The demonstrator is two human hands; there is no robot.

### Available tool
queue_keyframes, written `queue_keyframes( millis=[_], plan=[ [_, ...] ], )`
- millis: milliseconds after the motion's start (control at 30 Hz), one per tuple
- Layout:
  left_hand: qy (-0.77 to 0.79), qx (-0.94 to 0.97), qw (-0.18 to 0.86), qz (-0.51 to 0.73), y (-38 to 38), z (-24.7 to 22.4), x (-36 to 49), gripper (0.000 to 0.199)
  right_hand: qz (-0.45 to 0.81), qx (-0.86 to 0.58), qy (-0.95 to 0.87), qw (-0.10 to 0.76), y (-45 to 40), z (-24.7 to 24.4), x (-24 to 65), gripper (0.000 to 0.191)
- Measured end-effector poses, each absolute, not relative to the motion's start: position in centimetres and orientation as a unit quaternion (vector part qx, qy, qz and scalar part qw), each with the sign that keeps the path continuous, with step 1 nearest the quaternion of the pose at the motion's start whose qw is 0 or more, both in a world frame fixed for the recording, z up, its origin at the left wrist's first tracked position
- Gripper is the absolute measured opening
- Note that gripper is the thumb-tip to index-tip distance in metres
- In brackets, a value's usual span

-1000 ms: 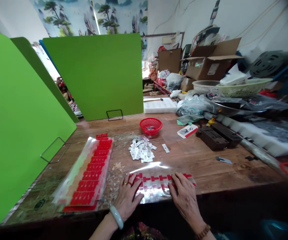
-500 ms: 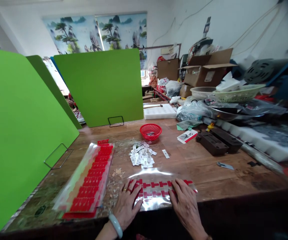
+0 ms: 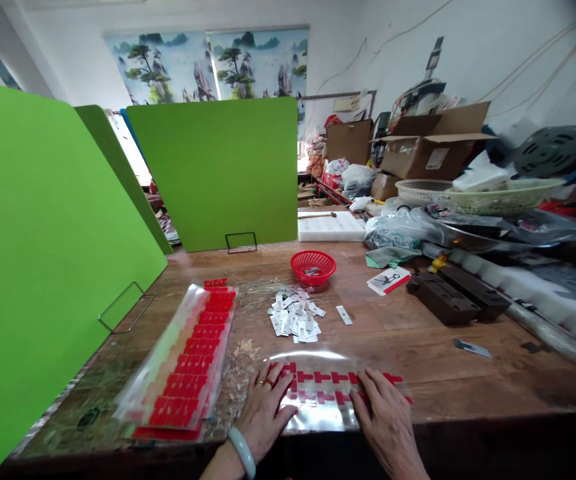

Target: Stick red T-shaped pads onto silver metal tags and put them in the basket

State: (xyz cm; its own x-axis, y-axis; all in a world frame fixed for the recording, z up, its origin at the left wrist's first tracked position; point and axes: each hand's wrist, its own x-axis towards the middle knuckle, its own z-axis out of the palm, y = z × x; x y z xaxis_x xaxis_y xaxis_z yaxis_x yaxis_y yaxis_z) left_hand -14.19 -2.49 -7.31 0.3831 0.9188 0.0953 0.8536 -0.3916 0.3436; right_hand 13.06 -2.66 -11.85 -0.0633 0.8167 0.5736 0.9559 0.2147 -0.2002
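A clear plastic sheet (image 3: 321, 415) with two rows of red T-shaped pieces lies at the front edge of the wooden table. My left hand (image 3: 269, 405) rests on its left end, fingers stretched out flat. On the right end lies my right hand (image 3: 384, 412), its fingers also extended. Left of them is a stack of similar sheets (image 3: 183, 367) bearing red pieces. Beyond the sheet sits a heap of small white tags (image 3: 295, 317), with one single tag (image 3: 344, 315) apart to its right.
A red plastic basket (image 3: 313, 268) with small metal parts stands behind the heap. Green panels (image 3: 213, 173) border the left and back. To the right lie a printed card (image 3: 388, 281), dark brown blocks (image 3: 443, 298) and a utility knife (image 3: 472, 348). Baskets and bags crowd the far right.
The whole view has shifted slightly, so things appear further right and a little lower. Both hands keep the same flat position on the sheet.
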Motion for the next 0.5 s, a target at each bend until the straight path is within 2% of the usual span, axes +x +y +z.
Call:
queue_keyframes(
  millis=[333,500],
  plan=[
    [0.542,0.806,0.163,0.172,-3.3,-6.7,-14.1,0.053,-0.155,-0.583,-0.738,0.303,-1.8,-13.5,14.5,0.048],
    [0.608,0.766,0.097,0.185,-3.3,-4.9,-15.2,0.044,-0.160,-0.587,-0.744,0.277,-1.8,-14.5,15.1,0.055]
  ],
)
